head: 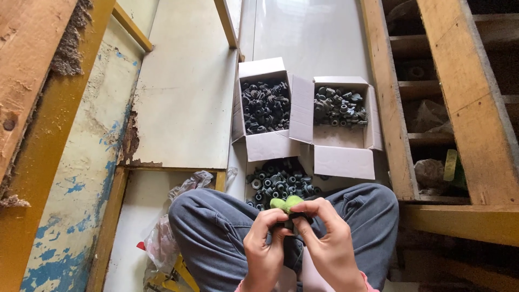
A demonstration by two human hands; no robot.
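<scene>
Fingers of the left hand (263, 246) and right hand (330, 238) pinch shut together on a small dark part (288, 222) with green caps (286, 203) above the lap, apparently mid-assembly, needing a firm press before the loose parts (281, 184) on the floor.

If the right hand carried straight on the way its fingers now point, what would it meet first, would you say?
The right hand points up-left toward the left hand, so it would meet the left fingers and the small dark part pinched between them. Depth is hard to judge here.
</scene>
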